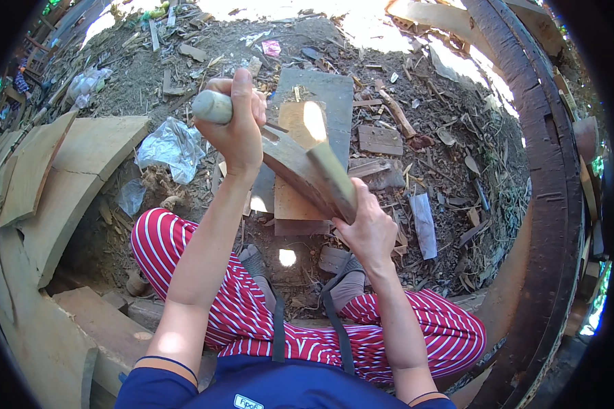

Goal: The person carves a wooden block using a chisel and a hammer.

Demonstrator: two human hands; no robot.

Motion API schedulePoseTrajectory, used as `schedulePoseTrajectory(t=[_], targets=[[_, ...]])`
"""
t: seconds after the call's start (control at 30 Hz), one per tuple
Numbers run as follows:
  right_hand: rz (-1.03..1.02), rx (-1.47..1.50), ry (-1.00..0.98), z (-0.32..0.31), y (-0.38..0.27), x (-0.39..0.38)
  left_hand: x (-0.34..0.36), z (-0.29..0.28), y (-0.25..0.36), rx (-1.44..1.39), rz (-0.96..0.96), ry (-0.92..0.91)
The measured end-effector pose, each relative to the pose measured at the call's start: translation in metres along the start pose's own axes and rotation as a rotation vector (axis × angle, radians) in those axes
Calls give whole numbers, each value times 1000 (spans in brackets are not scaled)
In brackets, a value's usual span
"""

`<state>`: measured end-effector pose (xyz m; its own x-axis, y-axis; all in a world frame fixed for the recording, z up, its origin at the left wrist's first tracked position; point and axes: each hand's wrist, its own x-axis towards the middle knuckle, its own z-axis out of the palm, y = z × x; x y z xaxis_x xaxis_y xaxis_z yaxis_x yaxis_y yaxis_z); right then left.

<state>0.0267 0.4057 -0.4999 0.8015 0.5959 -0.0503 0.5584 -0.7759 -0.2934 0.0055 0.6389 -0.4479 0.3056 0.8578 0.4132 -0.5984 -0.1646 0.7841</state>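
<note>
My left hand (237,126) is closed around a thick, pale, round-ended wooden handle (212,107). A narrow dark part beyond the fist meets a curved piece of wood (295,163); the tool's full shape is hidden. My right hand (370,221) grips the wood's lower right end, thumb and fingers wrapped round it. The piece slants from my left fist down to my right hand. Beneath it lies a tan wooden block (292,198), on a grey flat board (334,92) on the ground.
Wood chips and scraps litter the soil around. Large curved boards (95,146) lean at the left, with a clear plastic bag (172,150) beside them. A long dark curved timber (549,184) runs down the right side. My feet (351,283) rest close below the block.
</note>
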Motion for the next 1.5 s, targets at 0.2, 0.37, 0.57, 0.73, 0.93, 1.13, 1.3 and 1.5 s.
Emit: schedulePoseTrajectory(t=[0.2, 0.37, 0.57, 0.73, 0.93, 1.13, 1.3, 1.5], targets=[[59, 34, 96, 3, 8, -26, 0, -4, 3, 44, 24, -48], [79, 23, 54, 2, -3, -33, -11, 8, -7, -44, -43, -19], [66, 39, 5, 7, -20, -39, -21, 9, -15, 37, -12, -148], [74, 123, 22, 11, -18, -39, -25, 10, -14, -14, -5, -125], [46, 200, 23, 10, -24, -43, -28, 13, -19, 40, 23, -161], [13, 296, -32, 17, -39, -50, -26, 16, -21, 41, -7, -152], [10, 354, 7, 20, -34, -49, -29, 16, -22, 61, 25, -218], [4, 465, -56, 13, -26, -44, -28, 13, -21, 32, 2, -195]])
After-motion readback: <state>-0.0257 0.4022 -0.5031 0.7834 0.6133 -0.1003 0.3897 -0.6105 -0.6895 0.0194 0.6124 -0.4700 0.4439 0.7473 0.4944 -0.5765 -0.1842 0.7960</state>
